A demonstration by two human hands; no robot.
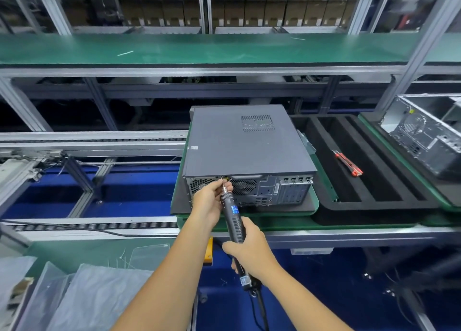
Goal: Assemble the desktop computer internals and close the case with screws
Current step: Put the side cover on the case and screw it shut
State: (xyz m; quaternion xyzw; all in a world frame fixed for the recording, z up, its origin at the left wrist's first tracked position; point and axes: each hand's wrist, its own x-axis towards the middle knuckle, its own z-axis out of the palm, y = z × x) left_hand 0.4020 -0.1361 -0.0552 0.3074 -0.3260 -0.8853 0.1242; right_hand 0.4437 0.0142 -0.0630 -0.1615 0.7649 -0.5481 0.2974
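Green-matted benches and aluminium framing line a factory assembly station, with a roller conveyor [94,224] running along the left. Clear plastic bags [82,295] lie at lower left. At centre, a closed grey computer case [247,143] rests flat on a dark pad [179,203], rear panel facing the worker. The left hand [212,201] pinches the bit near the tip of an electric screwdriver [233,216], fingers curled around it, with the tip at the case's upper rear edge. The right hand [249,249] grips the screwdriver's black handle, its cable trailing below. Just right of the case sits a black foam tray [324,216] holding a red utility knife [348,163] in one slot. At far right, another, open metal chassis [424,136] stands on a neighbouring tray.
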